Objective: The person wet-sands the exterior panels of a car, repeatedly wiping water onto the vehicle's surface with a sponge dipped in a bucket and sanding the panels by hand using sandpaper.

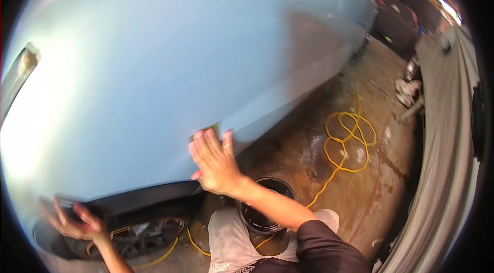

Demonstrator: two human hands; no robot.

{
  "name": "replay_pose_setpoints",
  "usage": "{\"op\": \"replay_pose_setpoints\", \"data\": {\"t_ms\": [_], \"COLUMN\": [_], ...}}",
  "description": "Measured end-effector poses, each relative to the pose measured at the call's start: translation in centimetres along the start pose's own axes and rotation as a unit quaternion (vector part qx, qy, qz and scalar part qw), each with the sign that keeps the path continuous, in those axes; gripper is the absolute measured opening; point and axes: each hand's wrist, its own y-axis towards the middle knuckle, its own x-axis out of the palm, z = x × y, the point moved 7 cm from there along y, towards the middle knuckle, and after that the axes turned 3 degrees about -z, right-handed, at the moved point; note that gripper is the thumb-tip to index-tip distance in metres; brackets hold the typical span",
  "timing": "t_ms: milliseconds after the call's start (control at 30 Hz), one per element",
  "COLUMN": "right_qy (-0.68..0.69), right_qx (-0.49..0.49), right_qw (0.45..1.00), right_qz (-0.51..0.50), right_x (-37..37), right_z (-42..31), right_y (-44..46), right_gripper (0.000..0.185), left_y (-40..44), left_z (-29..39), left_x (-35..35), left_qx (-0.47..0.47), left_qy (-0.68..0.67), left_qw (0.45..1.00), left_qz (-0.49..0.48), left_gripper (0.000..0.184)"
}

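Observation:
A large light-blue car body panel (149, 77) fills the left and middle of the head view. My right hand (215, 162) lies against its lower part, fingers stretched out flat over a small yellowish-green sanding sheet (213, 129). Most of that sheet is hidden under the fingers, with a corner showing beyond them. At lower left, my left hand (77, 221) is blurred, its fingers apart and nothing visible in it. It is nearest to the panel's dark lower edge, and whether it touches cannot be made out.
Between my knees stands a black bucket (265, 211). A yellow cord (342, 141) lies looped on the wet, stained floor (298, 154). Grey draped cloth (447, 134) hangs along the right side. A wheel (144, 232) shows below the panel.

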Motion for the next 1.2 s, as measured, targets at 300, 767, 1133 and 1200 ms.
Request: {"op": "replay_pose_setpoints", "data": {"t_ms": [300,767,1133,1200], "right_qy": [-0.094,-0.060,-0.109,-0.065], "right_qx": [-0.296,-0.440,-0.448,-0.470], "right_qw": [0.949,0.889,0.882,0.875], "right_qz": [-0.050,-0.107,-0.098,-0.095], "right_x": [-0.6,-1.0,-2.1,-1.7], "right_z": [-14.7,-30.2,-30.6,-34.3], "right_y": [9.3,14.4,15.3,16.4], "right_gripper": [0.067,0.071,0.063,0.066], "left_y": [-5.3,-10.3,-10.3,-10.0], "left_z": [-1.1,0.4,0.8,0.5], "left_x": [-3.2,2.5,3.1,2.9], "left_qx": [-0.229,-0.658,-0.629,-0.614], "left_qy": [-0.221,-0.589,-0.631,-0.640], "left_qw": [0.943,0.465,0.447,0.449], "left_qz": [0.101,0.057,0.079,0.103], "left_gripper": [0.054,0.016,0.017,0.017]}}
